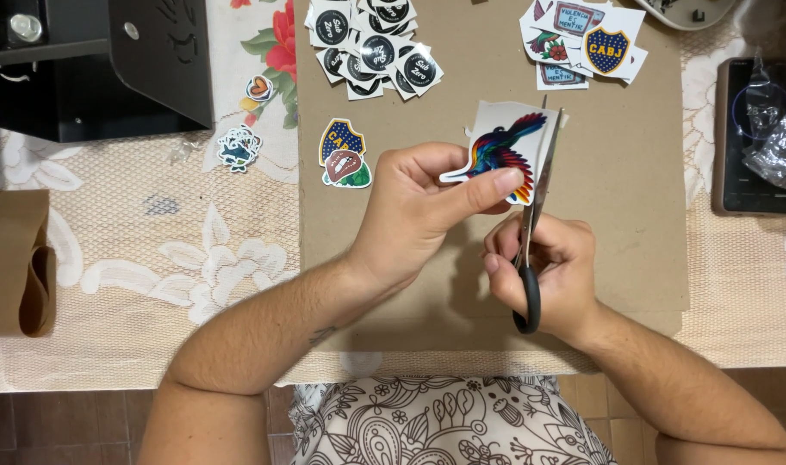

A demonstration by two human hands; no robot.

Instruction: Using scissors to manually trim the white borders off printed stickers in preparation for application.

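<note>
We pinch a white sticker sheet [506, 146] printed with a rainbow-winged bird in our left hand [419, 211], above the cardboard mat [625, 172]. Our right hand [552, 275] grips scissors [535, 224], blades along the sheet's right edge. Bare cardboard lies rightward; cut stickers [345, 155] sit left.

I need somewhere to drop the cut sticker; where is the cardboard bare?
The cardboard sheet is bare right of the scissors, below the mixed sticker pile. Another bare strip lies under the shield sticker. The top edge, with the round stickers, is crowded.
</note>
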